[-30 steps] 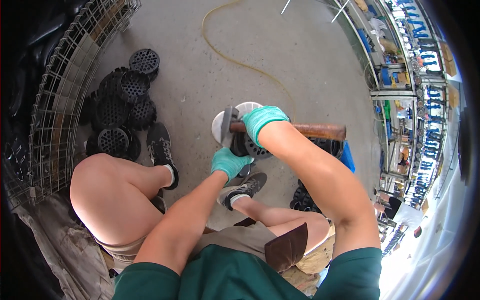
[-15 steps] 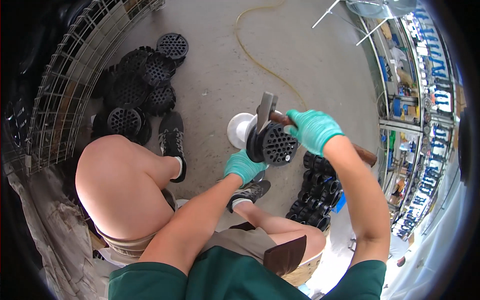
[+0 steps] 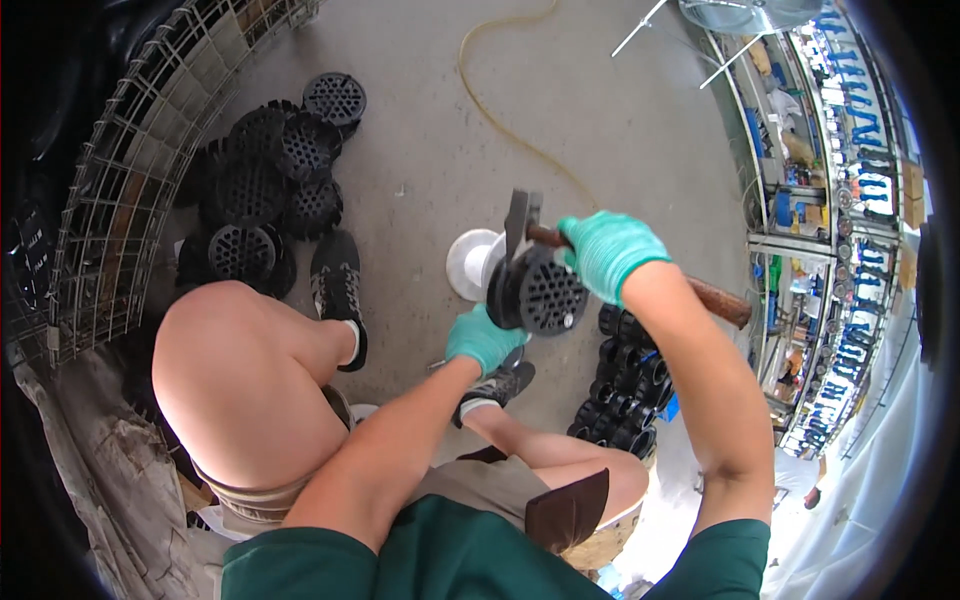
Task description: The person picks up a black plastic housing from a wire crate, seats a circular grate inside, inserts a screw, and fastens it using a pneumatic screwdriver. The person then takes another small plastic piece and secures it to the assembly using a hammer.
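My right hand (image 3: 615,255), in a teal glove, is closed round the brown wooden handle of a hammer (image 3: 722,300). The hammer's grey metal head stands upright just at the upper left edge of a black round perforated grate (image 3: 553,290). Whether head and grate touch, I cannot tell. My left hand (image 3: 485,340), gloved alike, grips the grate's black body from below left, its fingertips partly hidden behind it. Behind the grate is a white flanged, spool-shaped stand (image 3: 470,265), partly covered by it.
Several black perforated grates (image 3: 250,190) lie piled on the floor at left, beside a wire mesh cage (image 3: 120,200). Black ring-shaped parts (image 3: 625,390) are stacked to the right of my foot. A yellowish hose (image 3: 500,120) crosses the floor. Loaded shelves (image 3: 800,240) line the right side.
The hammer head has turned to a different angle and stays close to the grate's upper edge. My left hand keeps its grip. The whole view has shifted slightly.
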The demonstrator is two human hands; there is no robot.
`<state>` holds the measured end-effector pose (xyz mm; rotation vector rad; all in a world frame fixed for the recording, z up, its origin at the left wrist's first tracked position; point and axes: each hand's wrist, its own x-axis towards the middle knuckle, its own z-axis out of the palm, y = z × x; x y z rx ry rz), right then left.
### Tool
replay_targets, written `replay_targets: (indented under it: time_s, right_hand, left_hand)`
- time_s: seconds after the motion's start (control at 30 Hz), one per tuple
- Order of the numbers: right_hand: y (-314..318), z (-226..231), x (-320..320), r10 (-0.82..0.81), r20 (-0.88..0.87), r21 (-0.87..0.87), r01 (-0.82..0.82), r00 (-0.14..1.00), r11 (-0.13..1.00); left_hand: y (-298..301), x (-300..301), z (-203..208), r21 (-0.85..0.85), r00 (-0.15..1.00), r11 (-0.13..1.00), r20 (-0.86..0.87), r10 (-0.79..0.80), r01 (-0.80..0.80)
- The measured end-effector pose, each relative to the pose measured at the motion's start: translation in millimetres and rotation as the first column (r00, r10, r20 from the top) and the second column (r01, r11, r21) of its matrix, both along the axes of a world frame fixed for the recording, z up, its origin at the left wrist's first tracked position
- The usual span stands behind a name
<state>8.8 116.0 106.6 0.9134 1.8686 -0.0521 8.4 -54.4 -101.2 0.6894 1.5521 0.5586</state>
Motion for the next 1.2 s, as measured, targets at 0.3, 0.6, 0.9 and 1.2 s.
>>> replay_targets:
  time_s: [0.3, 0.6, 0.9, 1.2]
  right_hand:
    - [-6.3, -12.9, 15.0, 0.079, -0.138, 0.104, -0.065, 0.987, 0.992]
    - [6.0, 17.3, -11.0, -0.024, -0.412, 0.184, 0.109, 0.911, 0.977]
    - [-13.0, -7.0, 8.3, -0.167, -0.353, -0.008, 0.175, 0.921, 0.984]
    - [-3.7, -20.8, 201.9, -0.212, -0.852, 0.202, 0.675, 0.478, 0.710]
  left_hand:
    - [-1.3, 1.6, -2.0, -0.015, 0.999, 0.999, 0.002, -0.040, 0.041]
    - [5.6, -8.9, -6.3, -0.001, 1.000, 1.000, 0.010, 0.003, -0.003]
    - [7.8, -6.1, -10.9, 0.048, 1.000, 0.999, 0.026, -0.015, 0.014]
    - [8.1, -0.3, -12.4, 0.122, 0.999, 0.992, 0.033, -0.027, 0.023]
